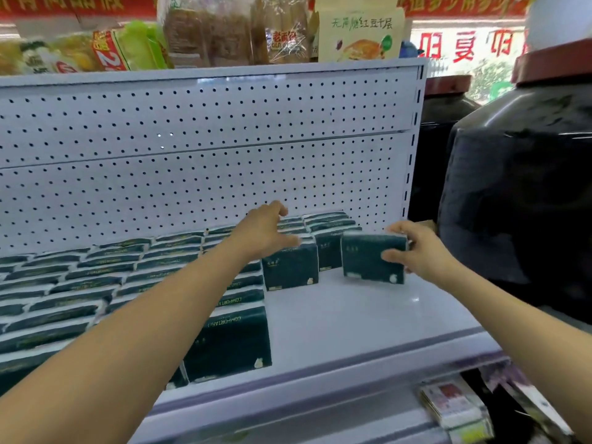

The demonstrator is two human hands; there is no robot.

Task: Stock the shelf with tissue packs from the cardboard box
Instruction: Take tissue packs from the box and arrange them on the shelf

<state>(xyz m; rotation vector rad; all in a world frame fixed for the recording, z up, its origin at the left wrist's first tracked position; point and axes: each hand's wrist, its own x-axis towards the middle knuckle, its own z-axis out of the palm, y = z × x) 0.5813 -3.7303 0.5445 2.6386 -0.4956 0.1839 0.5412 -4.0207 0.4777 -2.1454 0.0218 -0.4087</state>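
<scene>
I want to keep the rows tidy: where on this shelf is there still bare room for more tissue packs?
The bare shelf at the right front is free, bordered by the packed rows on the left, the pack in the right hand behind, and the front lip. The left side is full. The left hand rests on the standing pack.

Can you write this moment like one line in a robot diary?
right hand: holding tissue pack upright on shelf | left hand: steadying stocked packs
</scene>
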